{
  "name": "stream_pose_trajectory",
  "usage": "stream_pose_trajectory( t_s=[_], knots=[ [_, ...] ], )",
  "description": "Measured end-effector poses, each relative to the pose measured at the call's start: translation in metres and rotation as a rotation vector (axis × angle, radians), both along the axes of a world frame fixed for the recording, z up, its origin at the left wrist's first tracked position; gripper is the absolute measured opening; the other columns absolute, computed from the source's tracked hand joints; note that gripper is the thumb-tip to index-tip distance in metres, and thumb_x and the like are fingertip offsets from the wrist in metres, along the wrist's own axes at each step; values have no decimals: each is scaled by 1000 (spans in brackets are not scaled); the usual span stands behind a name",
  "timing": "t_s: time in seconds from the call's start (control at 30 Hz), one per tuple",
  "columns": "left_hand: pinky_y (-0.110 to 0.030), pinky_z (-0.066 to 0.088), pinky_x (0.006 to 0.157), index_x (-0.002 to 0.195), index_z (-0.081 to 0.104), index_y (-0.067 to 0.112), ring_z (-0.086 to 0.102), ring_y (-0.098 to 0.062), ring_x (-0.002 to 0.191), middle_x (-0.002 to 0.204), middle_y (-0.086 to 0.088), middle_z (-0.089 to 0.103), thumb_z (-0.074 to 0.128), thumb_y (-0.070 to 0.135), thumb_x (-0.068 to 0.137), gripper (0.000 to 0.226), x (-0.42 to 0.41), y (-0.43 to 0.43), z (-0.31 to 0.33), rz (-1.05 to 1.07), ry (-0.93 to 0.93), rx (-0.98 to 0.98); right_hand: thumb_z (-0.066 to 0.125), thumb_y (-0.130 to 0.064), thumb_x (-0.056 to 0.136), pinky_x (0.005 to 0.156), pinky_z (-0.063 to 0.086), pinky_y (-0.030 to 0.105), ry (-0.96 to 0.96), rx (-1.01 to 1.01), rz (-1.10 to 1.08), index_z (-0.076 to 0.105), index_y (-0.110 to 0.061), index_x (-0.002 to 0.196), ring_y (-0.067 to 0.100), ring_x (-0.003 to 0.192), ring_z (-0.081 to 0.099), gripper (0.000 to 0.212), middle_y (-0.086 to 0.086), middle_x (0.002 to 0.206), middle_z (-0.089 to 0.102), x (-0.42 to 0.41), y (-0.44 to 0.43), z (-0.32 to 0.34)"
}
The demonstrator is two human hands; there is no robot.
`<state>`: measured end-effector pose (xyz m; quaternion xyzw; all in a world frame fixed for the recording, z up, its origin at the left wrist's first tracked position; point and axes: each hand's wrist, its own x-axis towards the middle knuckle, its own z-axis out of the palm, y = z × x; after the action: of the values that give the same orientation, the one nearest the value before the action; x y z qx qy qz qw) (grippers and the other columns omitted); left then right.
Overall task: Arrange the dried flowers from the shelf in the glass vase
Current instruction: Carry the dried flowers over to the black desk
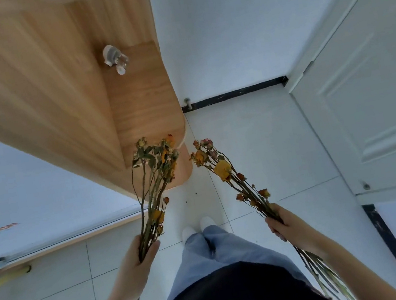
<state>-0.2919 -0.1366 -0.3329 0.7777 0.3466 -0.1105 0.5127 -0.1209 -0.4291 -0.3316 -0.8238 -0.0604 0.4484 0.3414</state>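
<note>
My left hand (136,262) is closed firmly round the stems of the first bunch of dried flowers (160,160). The thumb lies across the front and the cut ends trail out below the wrist. Its heads lean up and slightly right, over the rounded corner of the wooden shelf (146,100). The glass vase (115,58) stands further back on that shelf, well apart from both hands and beyond the first bunch's heads; it is too blurred for me to tell more. Between the hands I see blue jeans (209,251) and white shoes (188,231) on the pale tiled floor (253,126). The second bunch (222,169), with one large yellow bloom, leans up and left just beside the shelf corner, clear of the first. My right hand (285,224) grips its stems in a tight fist. A white door (367,93) stands at far right.
</note>
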Motion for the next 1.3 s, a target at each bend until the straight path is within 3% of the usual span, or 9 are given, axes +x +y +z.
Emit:
stream_pose_trajectory(
  t_s=[0.13, 0.33, 0.6, 0.73, 1.0, 1.1, 1.3],
  knots=[
    [-18, 36, 48, 91, 51, 17, 42, -10, 51, 60, 4, 48, 54, 28, 91, 11, 8, -4, -5, -109, 40, 30, 42, -21, 98, 53, 38, 15, 10, -10, -83, 41, -28, 86, 8, 56, 43, 15, -3, 67, 48, -21, -15, -4],
    [-18, 35, 45, 91, 50, 14, 40, -10, 47, 55, 6, 43, 53, 28, 91, 14, 23, -22, -14, -273, 85, 61, 40, -21, 99, 59, 39, 28, -22, -6, -236, 42, -21, 84, 15, 59, 42, 15, 0, 67, 47, -57, -58, -1],
    [-25, 29, 43, 80, 48, 16, 30, -11, 44, 49, 8, 33, 52, 29, 92, 18, 44, -81, -22, -457, 94, 38, 40, -20, 99, 59, 37, 28, -42, 8, -518, 41, -20, 84, 14, 60, 40, 14, -1, 67, 46, -120, -141, -8],
    [-28, 29, 44, 86, 50, 7, 31, -15, 47, 53, 1, 31, 52, 30, 92, 24, 44, -132, -31, -548, 106, 60, 40, -21, 99, 60, 38, 29, -57, 7, -639, 41, -23, 82, 13, 58, 41, 16, -2, 67, 47, -160, -197, -13],
    [-24, 34, 47, 72, 46, 25, 42, -6, 49, 51, 9, 44, 56, 30, 90, 21, 56, -274, -35, -840, 50, 23, 40, -22, 98, 60, 42, 27, -79, -30, -913, 41, -28, 88, 12, 60, 44, 12, -2, 69, 50, -250, -303, -18],
    [-23, 36, 48, 74, 50, 28, 43, -6, 47, 49, 10, 47, 55, 35, 90, 18, 65, -327, -33, -991, 41, -7, 40, -21, 99, 60, 41, 26, -88, -46, -1050, 41, -25, 93, 11, 60, 44, 7, -2, 69, 50, -286, -329, -16],
    [-20, 36, 45, 82, 54, 26, 43, -5, 43, 48, 10, 48, 55, 29, 91, 9, 78, -421, -25, -1333, -3, -20, 40, -19, 98, 57, 38, 29, -61, -63, -1380, 40, -24, 81, 13, 55, 40, 18, -1, 66, 48, -358, -351, -9]
  ],
)
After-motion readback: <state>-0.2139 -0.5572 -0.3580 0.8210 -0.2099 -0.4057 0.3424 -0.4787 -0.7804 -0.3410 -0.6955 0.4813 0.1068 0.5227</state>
